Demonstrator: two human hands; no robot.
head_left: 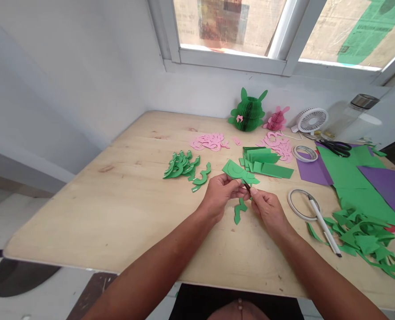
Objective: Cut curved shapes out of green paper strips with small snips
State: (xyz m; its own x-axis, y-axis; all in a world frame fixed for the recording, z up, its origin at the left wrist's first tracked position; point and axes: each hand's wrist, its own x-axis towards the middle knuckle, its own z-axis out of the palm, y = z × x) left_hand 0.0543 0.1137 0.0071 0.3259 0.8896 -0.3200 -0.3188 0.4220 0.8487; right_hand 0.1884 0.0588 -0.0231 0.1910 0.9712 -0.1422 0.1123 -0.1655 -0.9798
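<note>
Pinched in my left hand (pixel 223 194) is a green paper piece (pixel 237 170) with curved outlines on it. My right hand (pixel 266 205) is closed on a small dark tool (pixel 247 186), whose tip touches the paper's lower edge; it looks like scissors, largely hidden by the fingers. Just below the hands a cut green wavy piece (pixel 240 210) lies on the table. Left of my left hand is a pile of green curved cutouts (pixel 181 165), with one more cutout (pixel 202 177) beside it. Folded green strips (pixel 264 161) lie behind the paper.
Pink cutouts (pixel 210 141), a green paper figure (pixel 249 113), a pink figure (pixel 277 119) and a white fan (pixel 312 121) stand or lie toward the wall. At right are black scissors (pixel 335 147), tape rolls (pixel 305 154), a white pen (pixel 325 229) and green scraps (pixel 367 242).
</note>
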